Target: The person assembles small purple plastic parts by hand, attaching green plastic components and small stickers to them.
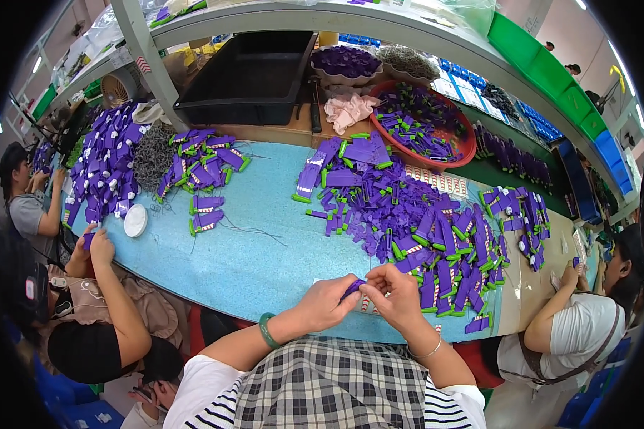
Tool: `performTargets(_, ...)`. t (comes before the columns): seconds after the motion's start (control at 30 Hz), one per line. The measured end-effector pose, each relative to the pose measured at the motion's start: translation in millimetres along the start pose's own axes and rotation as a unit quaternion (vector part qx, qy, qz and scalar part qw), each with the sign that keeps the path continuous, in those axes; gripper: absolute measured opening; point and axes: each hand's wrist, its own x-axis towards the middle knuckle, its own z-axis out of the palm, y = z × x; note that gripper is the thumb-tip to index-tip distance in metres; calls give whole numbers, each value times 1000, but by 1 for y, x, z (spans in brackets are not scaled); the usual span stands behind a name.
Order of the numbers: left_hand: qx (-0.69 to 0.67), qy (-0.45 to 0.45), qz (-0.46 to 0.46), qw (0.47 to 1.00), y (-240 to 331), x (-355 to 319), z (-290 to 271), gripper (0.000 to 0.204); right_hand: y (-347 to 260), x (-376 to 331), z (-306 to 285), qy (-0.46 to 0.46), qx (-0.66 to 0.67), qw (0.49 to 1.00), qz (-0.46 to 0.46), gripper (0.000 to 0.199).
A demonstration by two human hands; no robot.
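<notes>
The small purple plastic piece (352, 288) sits between the two hands, out in front of the plaid apron (322, 386) and over the near edge of the blue bench (250, 257). The left hand (320, 303) has its grip closed around it, thumb and fingers pinching its sides, so most of the piece is covered. What shows of its long axis slants from the left palm up and away to the right, its far end pointing at the right hand (399, 297). That hand is just beside this end, thumb and forefinger brought together in a narrow grip; whether they touch the piece or pinch something tiny, I cannot tell. Of the two, the right hand is nearer the heap of purple-and-green pieces (447, 264), which lies just beyond and to its right. A red-and-white striped sheet (365, 304) shows below, in the gap between the hands
</notes>
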Motion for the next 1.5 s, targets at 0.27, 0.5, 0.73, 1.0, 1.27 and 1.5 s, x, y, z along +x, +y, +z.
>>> performTargets(0.27, -79, -34, -46, 995, 6, 1, -2, 20, 8, 2, 1, -44, -37, 996, -74, 11)
performTargets(0.5, -88, -12, 16, 996, -4, 48, -14, 23, 8, 33, -66, 1, -70, 998, -7, 11)
performTargets(0.73, 424, 152, 77, 889, -50, 139, -82, 23, 6, 61, -148, 169, -509, 836, -112, 18)
performTargets(1.0, 537, 191, 97, 816, -83, 155, -75, 17, 17, -1, -12, -88, -371, 909, -170, 25)
performTargets(1.27, 204, 258, 86, 940, -44, 101, -70, 2, 43, -6, 17, -80, -350, 920, -157, 20)
performTargets(1.5, -392, 73, -127, 908, -14, 2, -12, 16, 50, -7, 29, -59, -261, 948, -173, 17)
